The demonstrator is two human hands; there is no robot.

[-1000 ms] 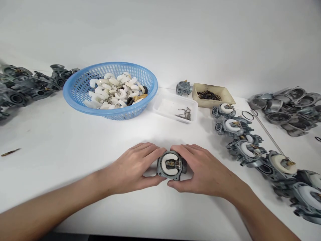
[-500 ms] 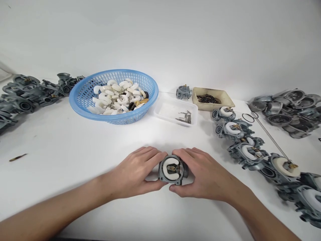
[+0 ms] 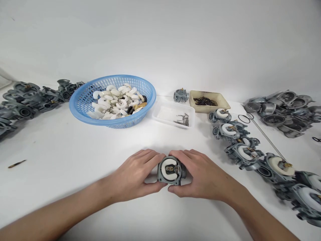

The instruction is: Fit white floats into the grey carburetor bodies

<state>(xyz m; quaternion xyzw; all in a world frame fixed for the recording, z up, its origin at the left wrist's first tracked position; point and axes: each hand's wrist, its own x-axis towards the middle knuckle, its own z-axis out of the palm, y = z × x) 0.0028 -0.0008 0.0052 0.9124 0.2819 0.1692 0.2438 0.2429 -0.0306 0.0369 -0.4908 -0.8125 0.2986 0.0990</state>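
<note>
A grey metal carburetor (image 3: pixel 160 177) is held between my two hands above the white table, its open bowl side facing up. Inside it sits a white C-shaped float (image 3: pixel 165 170), the gap of the C towards the right. My left hand (image 3: pixel 137 174) grips the carburetor's left side, fingers at the far edge and thumb at the near edge. From the right, my right hand (image 3: pixel 200 174) closes round the other side in the same way, its thumb low at the near edge. The carburetor's underside is hidden.
Behind stand a blue basket (image 3: pixel 75 108) of white floats, a clear tray (image 3: pixel 160 117) with small metal pins, and a cream box (image 3: pixel 223 102) of black rings. Carburetors with floats (image 3: pixel 244 152) line the right, beside metal bowls (image 3: pixel 274 119). More carburetors (image 3: pixel 25 108) and a brass-coloured piece (image 3: pixel 17 164) lie left.
The view has shifted slightly, so the basket and trays appear a little lower. Both hands keep their grip on the carburetor, which has hardly moved.
</note>
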